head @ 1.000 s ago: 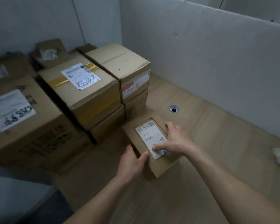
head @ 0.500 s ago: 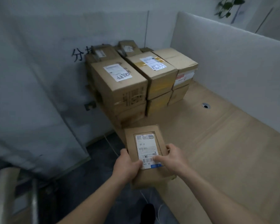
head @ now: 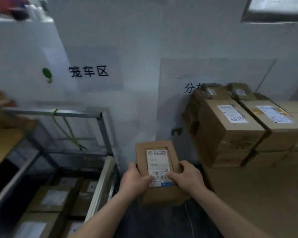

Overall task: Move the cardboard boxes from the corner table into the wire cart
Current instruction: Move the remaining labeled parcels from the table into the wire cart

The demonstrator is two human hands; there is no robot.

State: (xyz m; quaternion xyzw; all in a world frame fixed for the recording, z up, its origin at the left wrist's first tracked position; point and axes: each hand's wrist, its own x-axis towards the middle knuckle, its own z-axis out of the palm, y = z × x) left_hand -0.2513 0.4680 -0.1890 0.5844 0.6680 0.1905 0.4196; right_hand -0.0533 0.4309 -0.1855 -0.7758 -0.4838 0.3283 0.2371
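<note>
Two hands; one small box; one wire cart; at least five stacked boxes; two wall signs.

Small labelled cardboard box held between table and cart.

I read the small box as matt brown cardboard, with a smooth white paper label stuck on its face. The stacked boxes are the same dull brown board, and one carries a strip of shinier yellowish tape. The cart frame looks like grey metal bar, dull rather than polished. The table shows a pale, smooth wood-grain top. The wall is flat matt white.
</note>
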